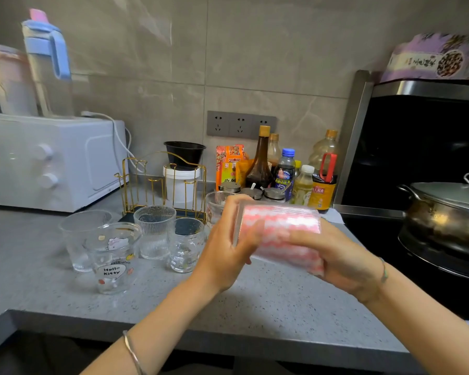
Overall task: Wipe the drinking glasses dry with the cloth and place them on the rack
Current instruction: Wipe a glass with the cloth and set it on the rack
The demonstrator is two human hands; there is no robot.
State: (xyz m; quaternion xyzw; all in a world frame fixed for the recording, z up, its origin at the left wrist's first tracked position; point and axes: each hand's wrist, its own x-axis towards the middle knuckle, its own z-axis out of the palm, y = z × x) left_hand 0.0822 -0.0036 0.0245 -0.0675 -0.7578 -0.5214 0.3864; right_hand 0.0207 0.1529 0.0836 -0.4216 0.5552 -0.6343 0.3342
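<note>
Five glasses (155,231) stand on the table (282,307) in front of one gold rack (163,180). A sixth glass (276,215), clear, lies sideways above the table, with one pink-white cloth (313,267) inside. The left hand (228,239) and right hand (344,255) grip its two ends.

Six drinking glasses in all. Five stand on the grey desk (282,307): a plain glass (79,239), a cartoon-print glass (111,263), a ribbed glass (155,234), a small glass (186,247) and a far glass (214,204) partly hidden behind the hands. The sixth glass (255,212) is gripped between two hands, the left hand (225,250) and right hand (344,258). One pink-and-white cloth (282,228). One gold wire rack (157,182). Three small lidded jars (252,192). At least six bottles (259,166). Three wall sockets (240,123). Two jugs (48,66). One white oven (65,163) with two knobs (45,152). One lidded pot (444,212). One white tub (180,185), one black bowl (184,152) on it.
</note>
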